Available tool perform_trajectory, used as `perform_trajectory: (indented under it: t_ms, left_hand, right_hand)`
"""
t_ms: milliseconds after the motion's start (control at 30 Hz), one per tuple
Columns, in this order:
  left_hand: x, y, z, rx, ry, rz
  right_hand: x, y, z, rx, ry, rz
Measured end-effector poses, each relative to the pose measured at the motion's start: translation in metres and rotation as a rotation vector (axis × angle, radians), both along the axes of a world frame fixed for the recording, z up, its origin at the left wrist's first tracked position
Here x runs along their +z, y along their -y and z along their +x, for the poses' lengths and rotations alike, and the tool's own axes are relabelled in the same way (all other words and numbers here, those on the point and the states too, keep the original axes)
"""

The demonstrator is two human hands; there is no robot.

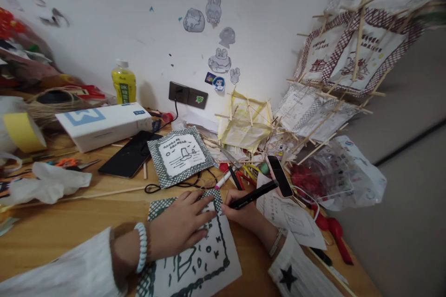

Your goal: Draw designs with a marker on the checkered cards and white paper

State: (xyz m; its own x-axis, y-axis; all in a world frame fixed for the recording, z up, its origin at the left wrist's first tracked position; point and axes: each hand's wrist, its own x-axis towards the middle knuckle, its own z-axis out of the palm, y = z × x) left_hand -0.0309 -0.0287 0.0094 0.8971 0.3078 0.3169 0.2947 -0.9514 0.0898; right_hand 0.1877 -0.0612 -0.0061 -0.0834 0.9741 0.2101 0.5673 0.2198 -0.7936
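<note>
My right hand [242, 211] grips a black marker [254, 195], its tip down at the upper right border of a sheet of paper [230, 250]. That sheet carries a green cross-hatched edge, a wavy inner frame and line drawings. Across its upper middle lies my left hand [183, 222], flat with fingers spread, covering part of the drawing. Behind the hands rests a finished-looking drawn card [183, 155] with a similar hatched border and a boat-like picture. A pencil-sketched paper [291, 216] lies partly beneath my right forearm.
A stick-framed paper lantern [348, 65] rises at the right, near a small yellow one [245, 125]. Along the back are a white box [104, 123], a yellow drink bottle [123, 83] and a dark tablet-like slab [127, 154]. A phone [279, 176] and scissors [226, 154] lie among sticks.
</note>
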Motion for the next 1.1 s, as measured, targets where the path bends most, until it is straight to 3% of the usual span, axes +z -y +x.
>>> perform_trajectory:
  t_ms: [300,700,933,1100]
  left_hand:
    - [0.0024,0.0010,-0.0002,-0.014,-0.003,-0.033]
    - [0.0005,0.0014,-0.0013,-0.014,-0.003,-0.024]
    - [0.0022,0.0027,0.0026,-0.067,0.042,0.021]
    - [0.0007,0.0025,0.0032,-0.093,0.064,0.023]
  right_hand:
    - [0.0057,0.0017,-0.0027,0.052,-0.005,0.008]
    - [0.0031,-0.0035,-0.0036,-0.190,-0.018,0.071]
    - [0.0022,0.0018,0.0001,0.003,-0.035,-0.002]
    - [0.0041,0.0038,-0.0003,0.055,-0.023,-0.015]
